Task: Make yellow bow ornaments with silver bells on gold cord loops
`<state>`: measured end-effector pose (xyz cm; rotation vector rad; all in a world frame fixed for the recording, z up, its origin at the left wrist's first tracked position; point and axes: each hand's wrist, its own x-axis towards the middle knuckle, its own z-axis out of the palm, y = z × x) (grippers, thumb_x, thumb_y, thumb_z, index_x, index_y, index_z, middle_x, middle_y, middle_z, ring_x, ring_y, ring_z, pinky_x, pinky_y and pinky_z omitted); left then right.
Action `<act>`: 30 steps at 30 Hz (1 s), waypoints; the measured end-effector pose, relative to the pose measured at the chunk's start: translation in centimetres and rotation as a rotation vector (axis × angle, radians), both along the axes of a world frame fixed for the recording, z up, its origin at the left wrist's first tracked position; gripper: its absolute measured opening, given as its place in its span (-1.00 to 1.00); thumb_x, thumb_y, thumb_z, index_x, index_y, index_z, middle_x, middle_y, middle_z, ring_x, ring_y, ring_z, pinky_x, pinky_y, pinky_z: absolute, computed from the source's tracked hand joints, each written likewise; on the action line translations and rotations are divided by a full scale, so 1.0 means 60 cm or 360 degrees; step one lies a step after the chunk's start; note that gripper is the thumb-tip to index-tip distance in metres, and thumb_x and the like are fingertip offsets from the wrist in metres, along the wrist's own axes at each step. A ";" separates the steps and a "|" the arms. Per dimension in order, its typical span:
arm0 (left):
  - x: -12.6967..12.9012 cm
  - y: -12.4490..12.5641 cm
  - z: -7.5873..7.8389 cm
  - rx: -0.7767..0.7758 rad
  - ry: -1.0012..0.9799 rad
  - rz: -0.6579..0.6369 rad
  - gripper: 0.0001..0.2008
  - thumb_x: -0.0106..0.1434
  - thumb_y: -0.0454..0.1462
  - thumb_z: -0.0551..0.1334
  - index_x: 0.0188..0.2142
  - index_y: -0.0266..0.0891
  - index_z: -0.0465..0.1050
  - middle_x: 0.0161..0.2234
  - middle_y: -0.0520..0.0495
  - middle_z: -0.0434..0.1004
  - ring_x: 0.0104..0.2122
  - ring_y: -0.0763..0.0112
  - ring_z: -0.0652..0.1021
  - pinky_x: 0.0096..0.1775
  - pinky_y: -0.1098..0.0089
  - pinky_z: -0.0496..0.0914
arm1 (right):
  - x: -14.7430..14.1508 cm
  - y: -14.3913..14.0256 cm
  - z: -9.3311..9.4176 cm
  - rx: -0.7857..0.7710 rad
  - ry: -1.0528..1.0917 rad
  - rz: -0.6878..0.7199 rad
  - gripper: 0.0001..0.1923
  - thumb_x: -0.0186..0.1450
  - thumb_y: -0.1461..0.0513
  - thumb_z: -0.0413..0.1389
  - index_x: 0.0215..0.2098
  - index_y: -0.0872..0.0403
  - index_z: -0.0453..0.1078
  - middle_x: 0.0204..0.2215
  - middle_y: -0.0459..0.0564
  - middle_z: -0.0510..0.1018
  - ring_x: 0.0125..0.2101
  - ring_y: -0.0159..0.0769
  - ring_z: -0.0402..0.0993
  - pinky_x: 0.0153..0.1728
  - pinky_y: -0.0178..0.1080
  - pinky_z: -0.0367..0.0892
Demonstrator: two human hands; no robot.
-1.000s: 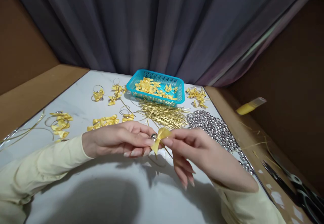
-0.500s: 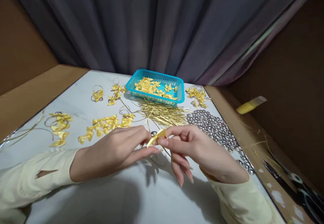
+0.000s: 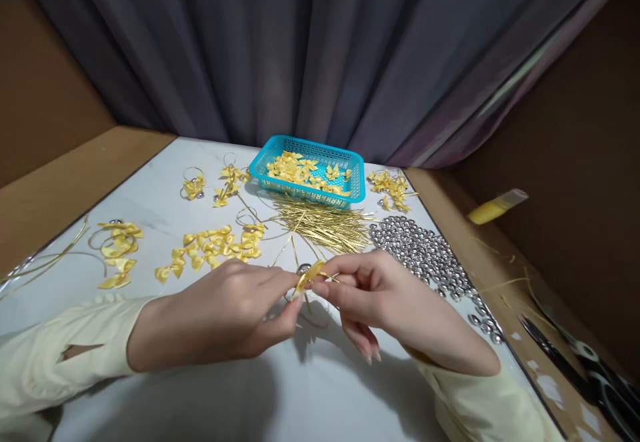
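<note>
Two bare hands in cream sleeves work over the middle of a white, marble-patterned desk (image 3: pixel 165 169). The left hand (image 3: pixel 220 315), its back turned up, pinches the lower left end of a small yellow bow (image 3: pixel 309 278) between thumb and fingers. The right hand (image 3: pixel 395 309) pinches the bow's other end between thumb and forefinger, its remaining fingers hanging loosely below. A silver bead (image 3: pixel 303 269) sits against the far side of the bow, and a thin gold tie shows at the right fingertips, though how it runs through the bow is hard to make out.

Near the desk's far edge, before a dark curtain (image 3: pixel 280 49), a blue basket (image 3: pixel 280 187) holds more yellow bows (image 3: pixel 290 169). Just in front lies a heap of gold ties (image 3: pixel 327 225); silver beads (image 3: pixel 420 252) spread from beside it along the right edge. Loose bows (image 3: pixel 215 245) lie beyond the left hand, while beaded bow clusters rest near the left edge (image 3: pixel 120 239) and the far right corner (image 3: pixel 390 189). Black-handled scissors (image 3: pixel 590 362) and a yellow-filled tube (image 3: pixel 497 207) lie outside the right edge.
</note>
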<state>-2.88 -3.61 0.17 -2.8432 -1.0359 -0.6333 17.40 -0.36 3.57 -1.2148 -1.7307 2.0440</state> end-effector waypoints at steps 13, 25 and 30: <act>0.001 0.004 0.004 -0.0516 0.0041 0.0002 -0.80 0.28 -0.38 0.02 -0.47 -0.26 0.30 -0.65 0.14 0.19 -0.69 0.56 0.27 -0.59 0.44 0.06 | -0.004 -0.003 0.003 0.0439 -0.0307 0.0307 -0.74 0.32 0.25 -0.02 -0.54 0.11 0.23 -0.79 -0.25 0.21 -0.75 -0.57 0.09 -0.70 -0.48 0.04; 0.007 0.021 0.027 -0.2068 -0.0570 0.0233 -0.68 0.32 -0.14 0.03 -0.52 -0.23 0.23 -0.70 0.14 0.35 -0.78 0.63 0.32 -0.69 0.61 0.20 | 0.007 -0.011 0.004 0.1157 -0.0090 -0.0348 -0.84 0.28 0.31 0.01 -0.15 0.08 0.27 -0.47 -0.14 0.40 -0.61 -0.48 0.32 -0.64 -0.40 0.23; 0.002 0.031 0.028 -0.2468 -0.0770 0.0242 -0.73 0.30 -0.13 0.08 -0.44 -0.26 0.31 -0.72 0.15 0.35 -0.82 0.66 0.28 -0.75 0.66 0.14 | 0.014 -0.031 0.013 0.2191 -0.0149 -0.0259 -0.88 0.25 0.38 0.09 -0.24 0.11 0.37 -0.15 0.05 0.40 -0.12 -0.26 0.32 -0.16 -0.22 0.30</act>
